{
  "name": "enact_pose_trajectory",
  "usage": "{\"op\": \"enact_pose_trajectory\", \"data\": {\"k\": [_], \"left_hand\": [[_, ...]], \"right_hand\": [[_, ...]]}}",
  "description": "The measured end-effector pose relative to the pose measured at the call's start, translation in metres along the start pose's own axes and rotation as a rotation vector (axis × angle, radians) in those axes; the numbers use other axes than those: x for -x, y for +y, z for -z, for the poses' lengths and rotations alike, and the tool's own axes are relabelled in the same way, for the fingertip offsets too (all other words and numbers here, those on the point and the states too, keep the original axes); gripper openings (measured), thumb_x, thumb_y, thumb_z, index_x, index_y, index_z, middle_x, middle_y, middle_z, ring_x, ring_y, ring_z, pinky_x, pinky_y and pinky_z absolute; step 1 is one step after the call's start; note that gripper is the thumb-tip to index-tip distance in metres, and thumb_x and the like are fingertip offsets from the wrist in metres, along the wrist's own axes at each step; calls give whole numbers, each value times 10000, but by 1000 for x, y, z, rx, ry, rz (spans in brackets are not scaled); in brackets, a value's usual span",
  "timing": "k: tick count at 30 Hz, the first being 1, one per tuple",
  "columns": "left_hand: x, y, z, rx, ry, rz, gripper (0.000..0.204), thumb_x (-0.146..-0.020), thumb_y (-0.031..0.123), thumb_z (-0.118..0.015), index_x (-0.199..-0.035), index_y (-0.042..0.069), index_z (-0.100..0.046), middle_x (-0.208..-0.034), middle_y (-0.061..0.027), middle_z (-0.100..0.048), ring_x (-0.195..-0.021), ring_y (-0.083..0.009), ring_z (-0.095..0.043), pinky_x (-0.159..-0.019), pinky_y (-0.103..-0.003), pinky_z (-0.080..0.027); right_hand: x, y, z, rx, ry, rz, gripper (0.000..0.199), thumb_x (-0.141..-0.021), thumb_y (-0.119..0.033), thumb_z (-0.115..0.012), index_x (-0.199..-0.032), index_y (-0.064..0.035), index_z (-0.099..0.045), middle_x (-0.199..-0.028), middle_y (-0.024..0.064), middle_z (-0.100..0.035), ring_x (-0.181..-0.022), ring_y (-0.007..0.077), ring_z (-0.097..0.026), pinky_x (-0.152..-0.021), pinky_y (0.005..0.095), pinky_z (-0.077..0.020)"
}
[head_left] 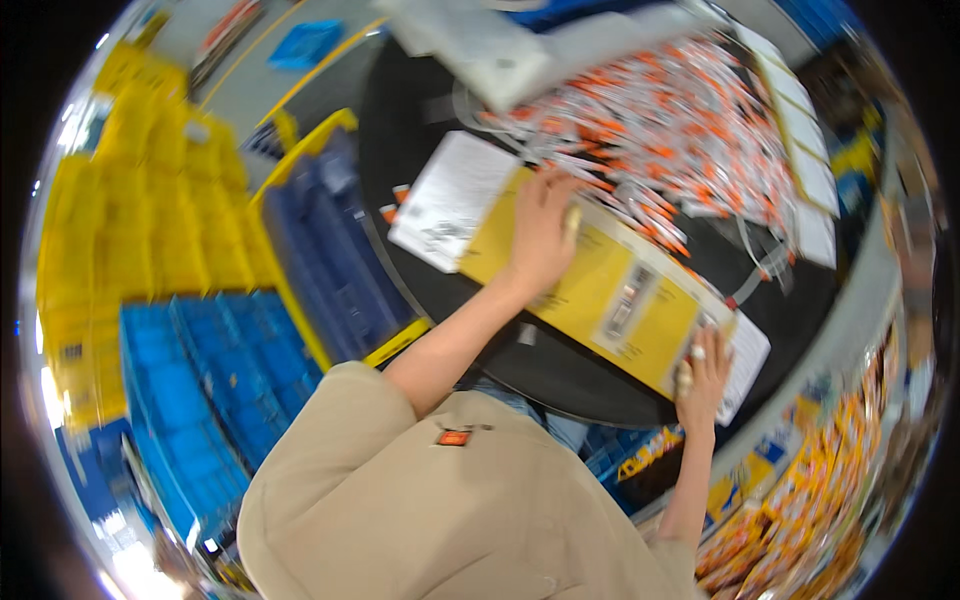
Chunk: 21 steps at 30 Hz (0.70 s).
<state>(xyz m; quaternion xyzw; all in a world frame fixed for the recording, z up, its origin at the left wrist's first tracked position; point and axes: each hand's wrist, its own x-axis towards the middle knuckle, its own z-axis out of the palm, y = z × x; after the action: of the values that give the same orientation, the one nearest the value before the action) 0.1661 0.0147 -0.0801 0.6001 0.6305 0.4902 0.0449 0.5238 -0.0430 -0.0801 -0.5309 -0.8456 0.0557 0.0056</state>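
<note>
A yellow cardboard box (585, 300) lies slantwise on the black round table in front of me, with a pale printed panel near its middle. White flaps or sheets show at both ends; the white printed sheet (460, 195) at the left end is the larger. My left hand (545, 230) grips the box left of its middle, its fingers bent toward the far edge. At the right end, my right hand (703, 375) holds the box with its fingers along the edge. Pale yellow covers are on some fingertips. Motion blurs the fingers slightly.
Beyond the box spreads a heap of small white-and-orange pieces (650, 130). A white tray or bag (490, 60) stands behind it. Yellow crates (150, 230), blue crates (210, 390) and a dark blue bin (335, 250) are at left. Yellow-orange packets (810, 490) fill the lower right.
</note>
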Motion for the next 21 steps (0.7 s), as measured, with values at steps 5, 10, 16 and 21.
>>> {"op": "enact_pose_trajectory", "data": {"k": [5,10,16,21], "left_hand": [[12,-194,143,-534,570,350,300,-758,11,-612,-1056,47,-607,-1034,-172,-577,-1027,-364,-510,-930,-427,-378],[81,-332,184,-810,-141,972,496,-801,382,-711,-1089,-1,-584,-995,-198,-653,-915,-418,-629,-767,-501,-493],[86,-404,183,-845,-223,1043,581,-736,361,-781,-1076,-29,-516,-1051,-283,-643,-1003,-423,-632,-851,-458,-516],[78,-362,211,-701,-14,819,612,-793,247,-705,-1290,57,-403,-973,-225,-673,-883,-416,-652,-815,-441,-515]], "right_hand": [[-11,-10,-14,165,224,13,463,-1014,-278,-372,-1431,-79,-400,-1493,112,-376,-1424,308,-256,-1155,518,-118],[-2,-22,-6,50,103,-67,477,-865,-52,-532,-1340,-59,-500,-1406,146,-472,-1351,327,-381,-1142,513,-204],[-68,-30,24,-253,381,-44,316,-878,-29,-566,-1191,-48,-607,-1238,159,-563,-1121,331,-552,-950,388,-442],[-195,2,-10,-188,432,-4,275,-845,-33,-626,-1115,-76,-605,-1160,117,-565,-1033,323,-586,-826,376,-503]]}}
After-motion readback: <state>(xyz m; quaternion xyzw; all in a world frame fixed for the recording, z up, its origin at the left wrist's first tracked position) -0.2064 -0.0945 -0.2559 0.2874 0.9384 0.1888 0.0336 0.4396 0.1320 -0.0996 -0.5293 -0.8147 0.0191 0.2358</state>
